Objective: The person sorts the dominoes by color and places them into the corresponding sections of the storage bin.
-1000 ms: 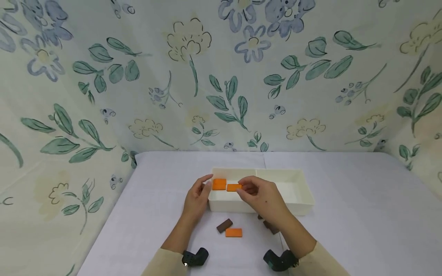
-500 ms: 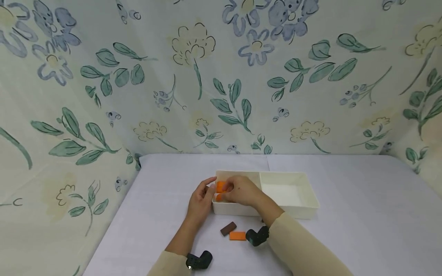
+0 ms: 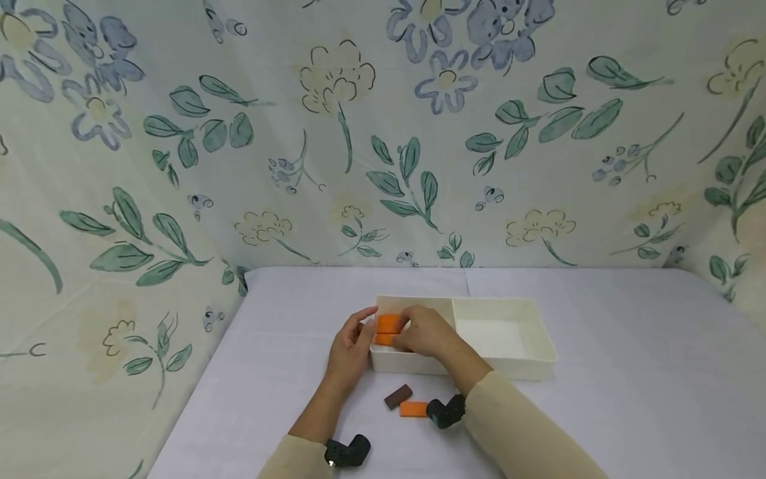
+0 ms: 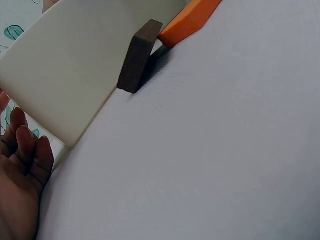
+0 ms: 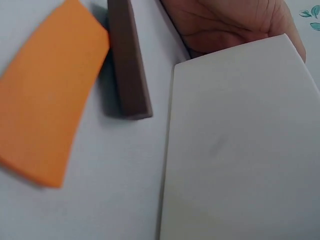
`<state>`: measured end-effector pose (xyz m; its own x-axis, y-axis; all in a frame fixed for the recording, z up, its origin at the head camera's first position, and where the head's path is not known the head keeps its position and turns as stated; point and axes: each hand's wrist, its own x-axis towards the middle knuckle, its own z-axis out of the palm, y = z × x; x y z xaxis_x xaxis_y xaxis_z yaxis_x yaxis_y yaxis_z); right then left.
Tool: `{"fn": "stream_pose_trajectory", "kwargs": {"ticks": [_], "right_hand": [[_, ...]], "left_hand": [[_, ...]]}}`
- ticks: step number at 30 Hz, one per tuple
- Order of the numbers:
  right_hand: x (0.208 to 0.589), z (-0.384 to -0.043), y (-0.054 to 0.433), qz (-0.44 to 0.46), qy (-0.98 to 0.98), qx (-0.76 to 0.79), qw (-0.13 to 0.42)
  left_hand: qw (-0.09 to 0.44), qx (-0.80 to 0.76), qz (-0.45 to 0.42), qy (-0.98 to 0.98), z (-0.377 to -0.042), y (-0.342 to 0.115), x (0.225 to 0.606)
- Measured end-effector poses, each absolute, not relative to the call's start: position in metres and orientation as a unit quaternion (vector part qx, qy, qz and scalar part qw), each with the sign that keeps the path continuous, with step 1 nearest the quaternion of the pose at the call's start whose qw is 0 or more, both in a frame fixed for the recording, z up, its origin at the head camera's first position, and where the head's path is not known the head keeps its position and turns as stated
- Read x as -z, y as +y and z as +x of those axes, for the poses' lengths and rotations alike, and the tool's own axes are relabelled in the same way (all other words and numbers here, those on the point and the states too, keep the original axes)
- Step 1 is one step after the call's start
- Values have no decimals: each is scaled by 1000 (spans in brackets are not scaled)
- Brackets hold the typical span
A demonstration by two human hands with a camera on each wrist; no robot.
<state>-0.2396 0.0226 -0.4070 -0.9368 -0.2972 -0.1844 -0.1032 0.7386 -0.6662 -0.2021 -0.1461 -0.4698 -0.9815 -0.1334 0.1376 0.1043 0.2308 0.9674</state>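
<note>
In the head view, a long white two-compartment box [image 3: 503, 367] sits on the cloth. My right hand [image 3: 426, 331] reaches into its left compartment and pinches an orange block [image 3: 384, 340] low near the front wall. Just behind that one lie other orange blocks [image 3: 389, 323]. My left hand [image 3: 350, 346] rests against the box's left end, thumb at the rim and fingers loosely bent along the outside. The left wrist view shows these fingers [image 4: 26, 145] beside the end wall. The right fingertips are partly hidden behind the hand.
In front of the box lie a brown block [image 3: 398, 397] and an orange block [image 3: 413, 409], touching or nearly so. The right forearm covers the table to their right. White cloth [image 3: 628, 399] covers the table, and a floral curtain [image 3: 407, 133] hangs behind it.
My right hand has carried the orange block leftward and down to the front left of the compartment, before the other orange blocks. The left hand stays at the box's end. The view shifts slightly.
</note>
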Motion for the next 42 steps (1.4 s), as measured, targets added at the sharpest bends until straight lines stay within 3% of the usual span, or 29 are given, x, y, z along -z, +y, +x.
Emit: {"fn": "stream_pose_trajectory", "kwargs": {"ticks": [12,18,24,33,42], "right_hand": [[413,-243,26,-185,859,432,201],[413,-245,26,-182,861,433,195],[407,-242,27,-163,861,463,134],[396,-214,39,-189,803,563,-47],[379,-165,63,-244,785,564,-78]], "left_hand": [[83,623,15,-778,-202,-146,469],[91,619,9,-780,-202,-145,468],[88,615,11,-783,-201,-146,469],[83,617,28,-782,-201,-146,469],[89,620,23,-779,-201,-145,469]]}}
